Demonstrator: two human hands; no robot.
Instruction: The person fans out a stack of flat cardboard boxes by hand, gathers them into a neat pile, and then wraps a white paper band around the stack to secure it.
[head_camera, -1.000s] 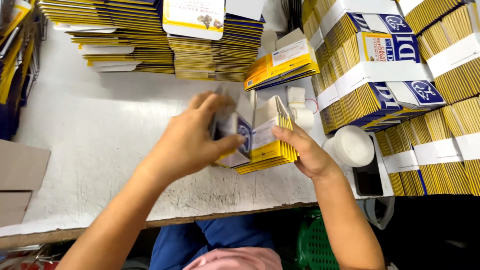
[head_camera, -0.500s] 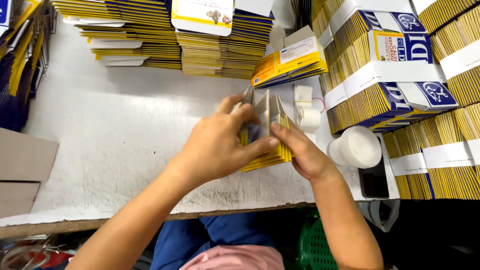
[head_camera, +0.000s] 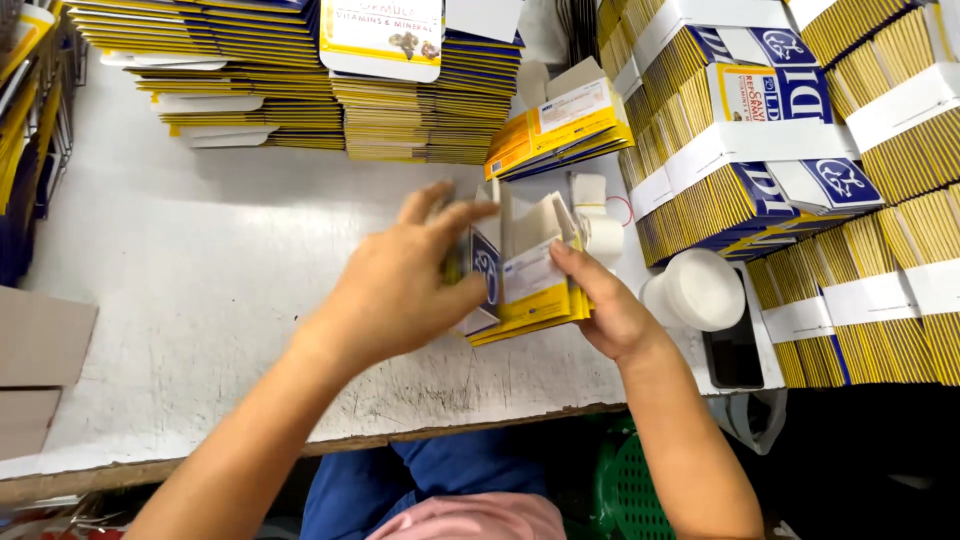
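Yellow flat cartons (head_camera: 535, 295), grasped by left hand (head_camera: 400, 285) and right hand (head_camera: 610, 310), white table (head_camera: 200, 270)

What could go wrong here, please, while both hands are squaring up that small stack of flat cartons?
The stack of flat cartons stands on edge between the left hand and right hand, so it might fan out and slide. The white cup and dark phone sit close to the right wrist near the table edge; a nudge could knock them off.
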